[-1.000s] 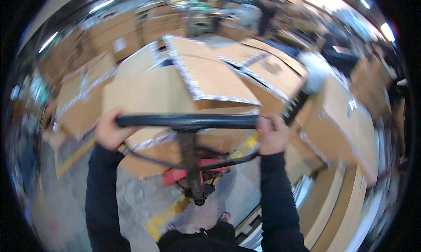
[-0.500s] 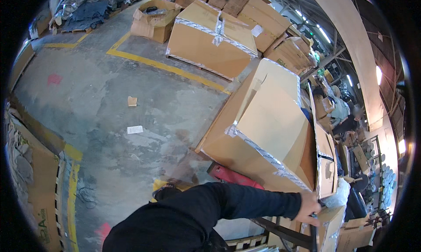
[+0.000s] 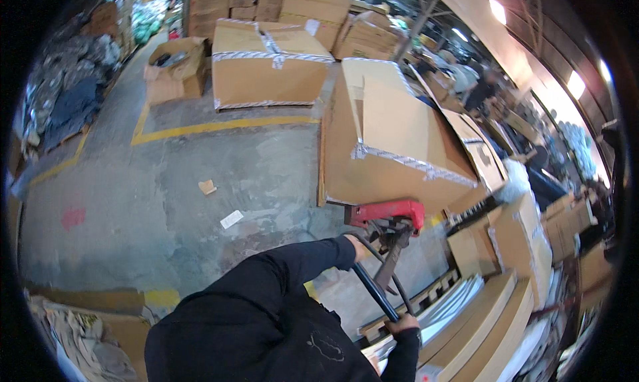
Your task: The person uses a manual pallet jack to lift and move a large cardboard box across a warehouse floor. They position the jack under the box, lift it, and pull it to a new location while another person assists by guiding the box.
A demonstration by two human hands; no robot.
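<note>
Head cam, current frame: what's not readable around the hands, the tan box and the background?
Head view:
- Left hand: most fingers, hidden by the hand itself and the black cloth sleeve.
- Right hand: fingertips, hidden behind the hand and the black tubular handle.
- Large tan cardboard box: most contents, hidden by its flaps.
- White rectangular paper slip: any print, too small.
- Background person in dark clothing: hands, blurred.

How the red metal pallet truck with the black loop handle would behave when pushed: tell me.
The red metal pallet truck is probably stiff and heavy, given its thick body. Its black loop handle, held by the left hand and right hand, is tilted, so may swing. The low body seems unlikely to tip.
</note>
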